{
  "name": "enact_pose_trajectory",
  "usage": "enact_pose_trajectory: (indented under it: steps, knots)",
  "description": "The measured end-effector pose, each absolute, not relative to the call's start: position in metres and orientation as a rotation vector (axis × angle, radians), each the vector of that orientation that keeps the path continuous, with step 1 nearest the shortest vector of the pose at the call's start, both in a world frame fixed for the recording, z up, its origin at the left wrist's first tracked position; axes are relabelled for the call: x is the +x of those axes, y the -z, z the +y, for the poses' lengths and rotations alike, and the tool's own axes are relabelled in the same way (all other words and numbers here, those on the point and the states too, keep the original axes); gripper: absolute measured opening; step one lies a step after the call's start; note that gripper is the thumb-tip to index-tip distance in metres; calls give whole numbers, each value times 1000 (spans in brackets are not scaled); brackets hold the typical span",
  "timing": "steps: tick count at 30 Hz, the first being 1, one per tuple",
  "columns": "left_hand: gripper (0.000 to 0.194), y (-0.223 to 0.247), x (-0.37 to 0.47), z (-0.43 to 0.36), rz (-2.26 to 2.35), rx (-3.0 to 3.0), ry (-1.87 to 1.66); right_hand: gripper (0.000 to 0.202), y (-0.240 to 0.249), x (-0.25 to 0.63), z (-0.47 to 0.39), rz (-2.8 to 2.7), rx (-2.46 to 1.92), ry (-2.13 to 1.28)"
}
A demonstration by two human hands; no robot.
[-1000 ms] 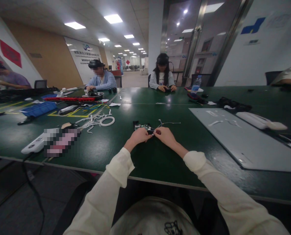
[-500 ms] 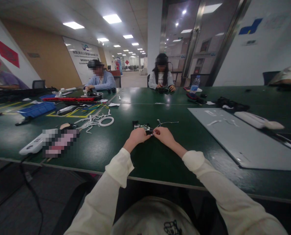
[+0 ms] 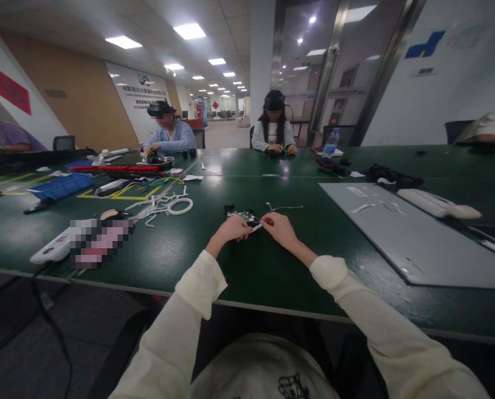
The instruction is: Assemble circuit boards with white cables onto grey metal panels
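Note:
My left hand (image 3: 231, 228) and my right hand (image 3: 281, 229) meet at the middle of the green table, fingers pinched. Stretched between their fingertips is a short white strip (image 3: 257, 227), one end in each hand; its material is too small to make out. Just beyond my left hand lies a small black device with an exposed circuit board (image 3: 244, 215), its near part hidden by the fingers. A thin cable (image 3: 287, 208) with a pale plug end rests on the table past my right hand.
To the left lie white cable strips (image 3: 156, 209), a white power strip (image 3: 56, 246) and a blue tray (image 3: 60, 187). A grey panel (image 3: 413, 244) with loose strips covers the right side. Two people sit across the table, near a water bottle (image 3: 331, 143).
My fingertips have drawn slightly apart, my left hand shifting left, and more of the white strip shows between them. The circuit board and cable stay in place.

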State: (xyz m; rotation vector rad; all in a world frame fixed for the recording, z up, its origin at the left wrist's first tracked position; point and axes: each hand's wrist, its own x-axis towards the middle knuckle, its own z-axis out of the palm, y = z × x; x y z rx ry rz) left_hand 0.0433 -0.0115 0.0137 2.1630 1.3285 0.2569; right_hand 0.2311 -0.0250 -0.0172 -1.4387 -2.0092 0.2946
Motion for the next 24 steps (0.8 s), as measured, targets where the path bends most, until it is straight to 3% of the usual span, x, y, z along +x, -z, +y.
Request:
enact_pose_trajectory:
  steps: [8, 24]
  knots:
    - [36, -11, 47, -13, 1351, 2290, -193, 18, 18, 229, -24, -2087, -1426, -262]
    - [52, -11, 53, -16, 1438, 2375, -143, 18, 15, 225, -27, -2192, -1548, -117]
